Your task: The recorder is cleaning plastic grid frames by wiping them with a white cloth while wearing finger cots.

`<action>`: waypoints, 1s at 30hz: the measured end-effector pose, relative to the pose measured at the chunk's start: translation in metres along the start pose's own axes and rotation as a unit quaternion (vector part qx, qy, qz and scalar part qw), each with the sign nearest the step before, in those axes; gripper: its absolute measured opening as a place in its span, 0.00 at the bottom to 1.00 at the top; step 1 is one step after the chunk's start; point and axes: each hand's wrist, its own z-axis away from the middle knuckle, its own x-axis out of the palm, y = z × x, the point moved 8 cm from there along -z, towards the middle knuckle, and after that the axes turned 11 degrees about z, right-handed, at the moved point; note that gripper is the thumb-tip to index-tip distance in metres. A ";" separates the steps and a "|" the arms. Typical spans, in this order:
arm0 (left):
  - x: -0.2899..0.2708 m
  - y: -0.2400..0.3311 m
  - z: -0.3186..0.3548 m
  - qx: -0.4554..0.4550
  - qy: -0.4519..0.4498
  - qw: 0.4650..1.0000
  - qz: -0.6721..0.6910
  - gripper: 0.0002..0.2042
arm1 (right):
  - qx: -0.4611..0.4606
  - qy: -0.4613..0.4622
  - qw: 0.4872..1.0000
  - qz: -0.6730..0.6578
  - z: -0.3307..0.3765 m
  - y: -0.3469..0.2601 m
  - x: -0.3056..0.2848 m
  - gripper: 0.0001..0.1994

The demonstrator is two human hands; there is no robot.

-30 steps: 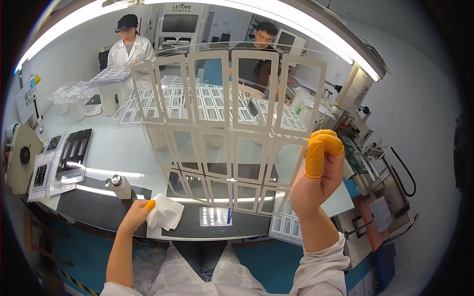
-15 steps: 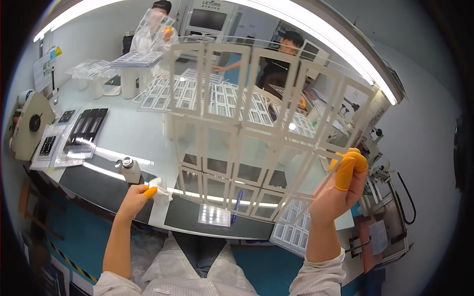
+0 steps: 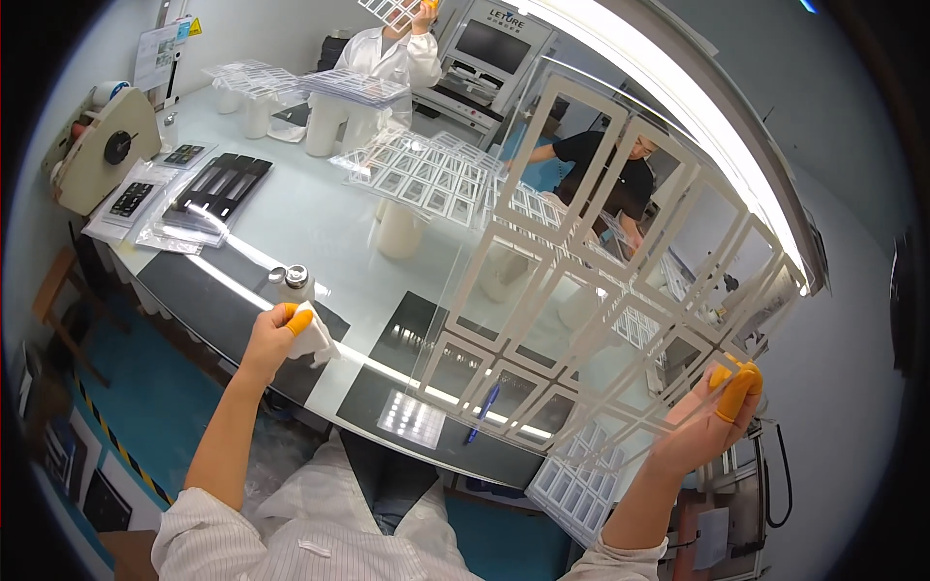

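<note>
My right hand (image 3: 709,418), with yellow finger cots, pinches the lower right edge of a large clear sheet (image 3: 557,254) printed with a grid of white rectangular frames. The sheet is held up, tilted, above the table's right part. A crumpled white wipe (image 3: 312,341) is gripped in my left hand (image 3: 271,341), which also wears yellow finger cots. Just beyond that hand stands a small bottle (image 3: 293,285) with a metal top; the wipe is apart from the sheet. Through the sheet's lower part a blue pen (image 3: 482,414) shows on the table.
Similar framed sheets (image 3: 412,179) rest on white cylindrical supports (image 3: 397,230) farther back; more (image 3: 579,484) lie at the front right edge. Black panels (image 3: 215,189) and a beige device (image 3: 97,145) sit left. Two people work across the table, under a bright lamp (image 3: 717,116).
My view has tilted and shifted. The framed sheet and my right hand are farther right. My left hand, still with the wipe, is closer to the bottle. The far person's sheet is higher.
</note>
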 end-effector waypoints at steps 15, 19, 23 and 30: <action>-0.055 0.033 -0.036 0.018 0.060 0.943 0.326 0.11 | -0.009 0.022 0.998 0.062 -0.015 0.010 -0.017 0.12; -0.049 0.057 -0.038 0.198 0.168 0.949 -0.178 0.11 | -0.003 0.044 0.997 0.070 -0.027 0.006 -0.014 0.12; -0.011 0.071 -0.034 0.258 0.111 0.853 -0.440 0.14 | -0.005 0.018 0.998 0.062 -0.041 0.007 -0.008 0.09; 0.014 0.058 -0.029 0.286 0.017 0.774 -0.565 0.08 | -0.053 0.031 0.997 0.040 -0.064 -0.023 0.010 0.05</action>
